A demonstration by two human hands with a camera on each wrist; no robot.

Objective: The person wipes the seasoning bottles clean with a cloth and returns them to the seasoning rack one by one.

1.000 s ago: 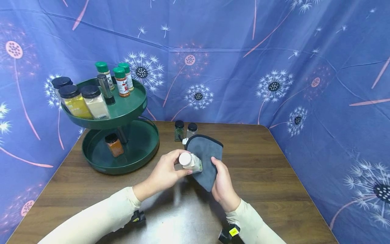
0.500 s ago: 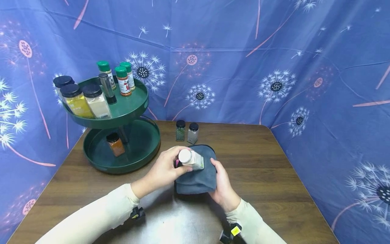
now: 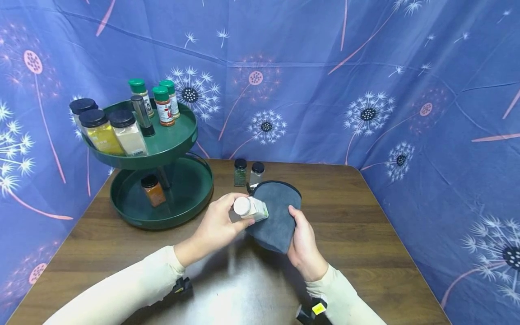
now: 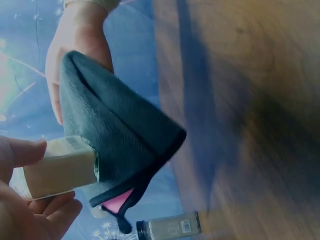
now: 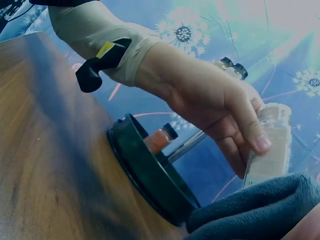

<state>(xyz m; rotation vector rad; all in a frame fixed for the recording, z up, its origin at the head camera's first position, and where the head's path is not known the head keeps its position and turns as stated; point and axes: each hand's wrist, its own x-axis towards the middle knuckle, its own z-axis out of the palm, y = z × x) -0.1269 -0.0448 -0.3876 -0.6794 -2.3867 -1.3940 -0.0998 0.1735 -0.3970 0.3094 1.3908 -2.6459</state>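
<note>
1. White-capped jar [image 3: 257,210]: held above the table [image 3: 345,253], directly left of the gray cloth [image 3: 277,221] in the head view. Gray cloth taken as landmark for all places below.

2. Key relation, by judgement: base of jar to face of cloth. Long axis tilted, cap up and away from the cloth, base pointing into it. Looks like contact in the left wrist view; pressure, cannot tell.

3. Left hand [image 3: 217,222]: left of the cloth and nearer to the jar. Gripping it toward the cap end, thumb on one side, fingers on the other. Jar therefore between these fingers and the cloth.

4. Right hand [image 3: 304,243]: at the cloth's right edge, holding it, thumb on the upper face. Other fingers mostly hidden behind the fabric; exact bend, cannot tell. Apart from the jar.

5. Just beyond the cloth: green-flecked jar [image 3: 240,175] and pale black-capped jar [image 3: 256,177], side by side. Well left of the cloth: two-tier green rack [image 3: 178,141].

6. Labels: green patch near base of held jar; no legible words. Left of the cloth, on the rack: red-labelled shaker [image 3: 164,113] and yellow-labelled jar [image 3: 106,139], print too small to read. Brands: none readable.
</note>
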